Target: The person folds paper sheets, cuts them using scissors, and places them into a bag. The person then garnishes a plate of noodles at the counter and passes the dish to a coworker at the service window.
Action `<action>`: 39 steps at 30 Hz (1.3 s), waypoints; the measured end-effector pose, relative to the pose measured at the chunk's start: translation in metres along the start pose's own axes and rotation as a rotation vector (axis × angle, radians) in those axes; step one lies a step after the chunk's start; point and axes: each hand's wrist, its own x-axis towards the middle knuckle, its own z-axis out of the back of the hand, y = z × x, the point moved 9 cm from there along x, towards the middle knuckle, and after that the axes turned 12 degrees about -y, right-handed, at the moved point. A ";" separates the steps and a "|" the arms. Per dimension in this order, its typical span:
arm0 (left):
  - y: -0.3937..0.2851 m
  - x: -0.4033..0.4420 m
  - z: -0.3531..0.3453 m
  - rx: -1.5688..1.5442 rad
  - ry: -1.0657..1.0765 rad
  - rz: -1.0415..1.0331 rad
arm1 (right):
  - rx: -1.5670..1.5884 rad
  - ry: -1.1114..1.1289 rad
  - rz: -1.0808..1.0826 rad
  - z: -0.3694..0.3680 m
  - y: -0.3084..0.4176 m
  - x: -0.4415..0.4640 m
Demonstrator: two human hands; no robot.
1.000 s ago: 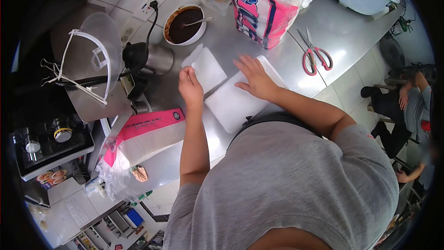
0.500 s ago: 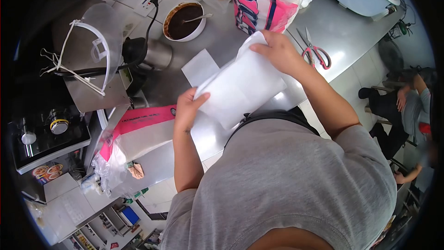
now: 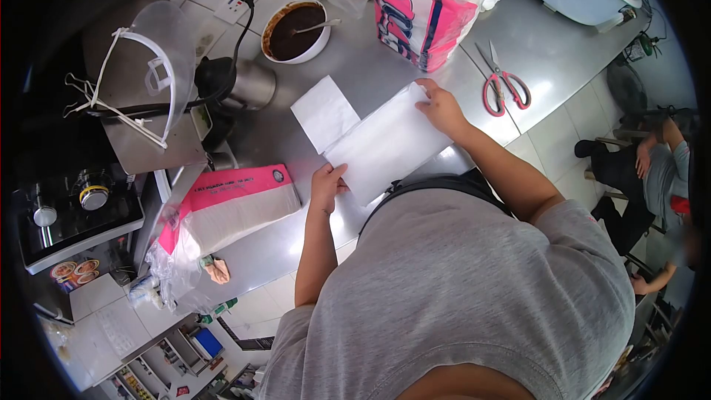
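Note:
A stack of white paper napkins (image 3: pixel 392 141), flat and neatly edged, lies low over the steel counter in front of my waist. My left hand (image 3: pixel 326 187) pinches its near left corner, thumb on top. At the opposite end, my right hand (image 3: pixel 442 110) grips the far right corner with bent fingers. A smaller white napkin (image 3: pixel 326 113) lies on the counter, touching or just under the stack's left edge; I cannot tell which. To the left of my left hand rests an open pink-and-white napkin pack (image 3: pixel 241 211) with white napkins showing.
Pink-handled scissors (image 3: pixel 505 89) lie right of my right hand. A tall pink plastic pack (image 3: pixel 422 15) and a bowl of dark sauce (image 3: pixel 295 33) with a spoon stand at the back. A clear face shield (image 3: pixel 159 74) and metal kettle (image 3: pixel 252 87) are left. A person (image 3: pixel 655 170) sits far right.
The napkin stack has come down toward the counter and lies flatter. My right hand has moved nearer my body, and my left hand has shifted right and lower.

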 end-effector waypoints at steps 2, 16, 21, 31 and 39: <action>0.001 0.000 0.001 -0.002 -0.015 -0.006 | -0.002 -0.002 -0.018 0.000 0.001 -0.002; 0.002 0.006 0.004 0.033 -0.143 -0.086 | -0.241 0.142 0.754 -0.034 0.091 -0.059; -0.075 0.002 0.020 0.612 -0.465 -0.687 | -0.406 0.313 0.882 -0.071 0.066 -0.085; -0.130 0.046 -0.012 0.904 -0.412 -1.072 | -0.452 0.230 0.780 -0.042 0.054 -0.078; -0.161 0.013 -0.017 -0.258 0.155 -0.596 | 0.056 0.246 0.294 -0.018 0.074 -0.040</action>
